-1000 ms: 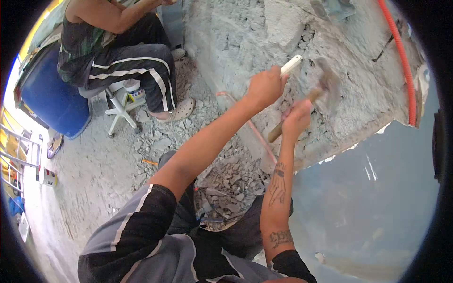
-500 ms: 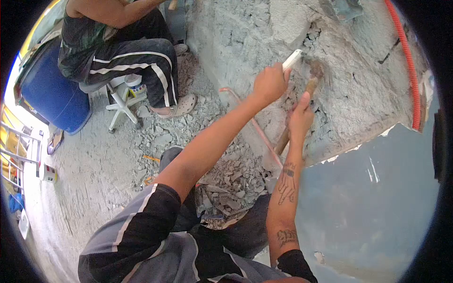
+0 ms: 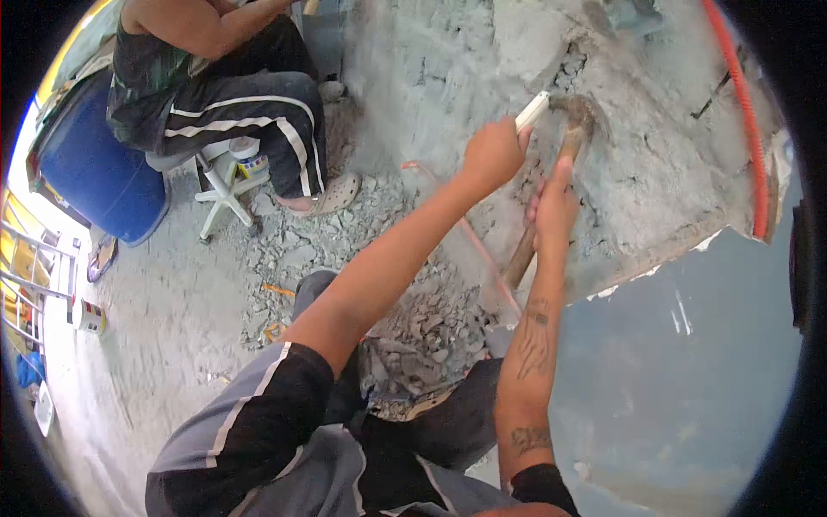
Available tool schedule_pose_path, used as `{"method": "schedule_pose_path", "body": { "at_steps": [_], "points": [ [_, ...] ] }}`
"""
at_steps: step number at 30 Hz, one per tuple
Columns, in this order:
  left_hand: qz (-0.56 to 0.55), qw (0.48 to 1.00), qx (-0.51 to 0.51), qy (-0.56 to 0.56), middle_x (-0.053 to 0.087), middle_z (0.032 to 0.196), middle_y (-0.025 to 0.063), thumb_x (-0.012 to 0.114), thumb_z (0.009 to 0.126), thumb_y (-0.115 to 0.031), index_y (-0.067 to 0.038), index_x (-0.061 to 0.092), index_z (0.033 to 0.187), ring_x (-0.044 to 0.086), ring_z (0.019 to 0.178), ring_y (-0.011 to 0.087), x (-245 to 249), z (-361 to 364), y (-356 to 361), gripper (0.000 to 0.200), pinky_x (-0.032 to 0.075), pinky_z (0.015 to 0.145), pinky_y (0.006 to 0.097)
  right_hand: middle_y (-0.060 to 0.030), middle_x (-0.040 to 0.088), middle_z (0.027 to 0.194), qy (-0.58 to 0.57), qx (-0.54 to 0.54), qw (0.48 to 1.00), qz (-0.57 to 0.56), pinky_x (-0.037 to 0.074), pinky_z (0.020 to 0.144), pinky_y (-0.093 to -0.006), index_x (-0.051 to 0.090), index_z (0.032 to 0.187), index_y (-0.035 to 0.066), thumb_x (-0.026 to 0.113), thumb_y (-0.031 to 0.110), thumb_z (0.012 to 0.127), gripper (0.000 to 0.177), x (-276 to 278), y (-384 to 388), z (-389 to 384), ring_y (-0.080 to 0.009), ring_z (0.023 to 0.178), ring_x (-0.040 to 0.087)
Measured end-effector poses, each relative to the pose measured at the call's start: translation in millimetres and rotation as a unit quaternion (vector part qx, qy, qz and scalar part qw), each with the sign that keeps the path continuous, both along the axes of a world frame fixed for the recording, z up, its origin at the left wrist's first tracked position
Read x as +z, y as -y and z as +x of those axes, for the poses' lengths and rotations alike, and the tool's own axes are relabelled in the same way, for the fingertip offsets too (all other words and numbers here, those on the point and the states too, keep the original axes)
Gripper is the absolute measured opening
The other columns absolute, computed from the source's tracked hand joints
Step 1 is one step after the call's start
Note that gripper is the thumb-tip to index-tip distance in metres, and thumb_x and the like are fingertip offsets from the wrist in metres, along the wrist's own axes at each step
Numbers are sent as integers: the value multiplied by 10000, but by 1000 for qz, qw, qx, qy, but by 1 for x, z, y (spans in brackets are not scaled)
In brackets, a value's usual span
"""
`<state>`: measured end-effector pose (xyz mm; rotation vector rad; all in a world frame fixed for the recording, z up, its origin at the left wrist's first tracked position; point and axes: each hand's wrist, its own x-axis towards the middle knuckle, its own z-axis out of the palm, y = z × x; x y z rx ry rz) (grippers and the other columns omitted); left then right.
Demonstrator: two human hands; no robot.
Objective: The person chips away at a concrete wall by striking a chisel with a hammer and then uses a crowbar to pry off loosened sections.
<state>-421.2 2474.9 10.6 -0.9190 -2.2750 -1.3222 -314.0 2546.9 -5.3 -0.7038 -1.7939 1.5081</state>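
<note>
Chipped grey wall (image 3: 655,181): fills the upper right of the view, surface rough and broken, cut back to raw mortar. Below it, a smooth blue-painted part (image 3: 689,362) with a ragged edge between the two.

Floor (image 3: 164,336): grey and dusty. A heap of rubble (image 3: 431,332) lies at the foot of the wall, just beyond the person's knees.

Blue barrel (image 3: 95,185): far left, behind a second person (image 3: 224,95), who sits on a white stool (image 3: 220,196) near the wall, one sandalled foot among the rubble.

Orange ribbed conduit (image 3: 751,121): runs down the wall at the right edge, well apart from the hands. A thin pink hose (image 3: 482,254) slants down the wall under the forearms.

Right hand (image 3: 551,207): fist closed around the wooden handle of a hammer (image 3: 572,138), gripped about mid-length, handle tilted up to the right, head up against the wall.

Left hand (image 3: 493,155): clamped on a chisel (image 3: 532,110). Only its white end shows above the fist, pointing up-right at the wall. Hands are apart, the left a little above the right.

Hammer head is just beside the chisel's white end. Motion blur, so I cannot tell whether they touch.

Small can (image 3: 86,317): stands on the floor at far left.
</note>
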Motion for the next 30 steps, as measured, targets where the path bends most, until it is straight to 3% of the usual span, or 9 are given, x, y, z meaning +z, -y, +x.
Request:
{"method": "schedule_pose_path", "body": {
  "at_steps": [6,9,12,14,17,21,24,28,30],
  "points": [
    [6,1000,-3,-4,621,710,273,517,940,-367,17,558,834,620,673,460,-9,-1,-3,400,494,589,534,-20,435,551,-183,-70,976,92,365,419,-283,456,746,71,305,778,856,732,51,46,52,-126,441,419],
    [2,1000,0,16,623,705,265,519,939,-367,13,554,832,619,666,459,-7,5,-3,397,494,581,532,-50,494,559,-481,-28,854,197,409,496,-265,528,718,11,365,733,878,758,41,27,28,-155,544,505],
    [6,1000,1,9,626,700,257,521,939,-367,11,557,840,621,660,453,-4,4,-3,392,496,570,525,-8,439,551,-181,-166,891,382,377,440,-297,474,689,76,401,760,844,706,5,-4,7,-139,485,459],
    [-5,1000,3,22,627,692,251,523,938,-369,12,556,845,627,654,444,-4,2,-5,393,499,564,520,6,432,528,86,-31,996,11,334,394,-275,474,644,82,461,680,880,643,8,-12,22,-108,431,418],
    [11,1000,3,-1,627,686,250,525,938,-371,14,555,848,630,649,440,-7,0,-6,396,501,567,520,3,429,516,37,-44,996,69,300,379,-252,483,686,72,417,712,877,671,55,16,60,-91,409,403],
    [12,1000,10,-5,626,681,251,530,935,-370,18,556,850,630,645,445,-6,2,-4,398,505,571,520,-19,458,530,-360,-5,919,162,384,420,-264,520,768,60,313,725,894,709,91,34,83,-125,422,439],
    [3,1000,12,-1,627,690,256,526,935,-379,19,562,854,631,650,448,-5,4,-4,407,509,577,519,-71,469,544,-462,-28,844,270,423,457,-313,453,775,52,217,799,850,787,69,20,41,-165,461,479],
    [-10,1000,19,-1,635,697,244,546,922,-378,8,574,834,642,641,422,-5,4,-2,396,516,560,500,-60,481,541,60,-222,907,352,406,428,-282,496,698,63,269,714,910,722,9,0,10,-143,458,493],
    [-9,1000,26,-14,642,689,228,574,906,-366,-1,578,815,649,624,399,-3,1,-6,376,522,537,480,-38,489,555,161,-46,981,100,376,415,-257,511,663,77,294,651,943,674,40,9,38,-113,452,481]
  ]
}}
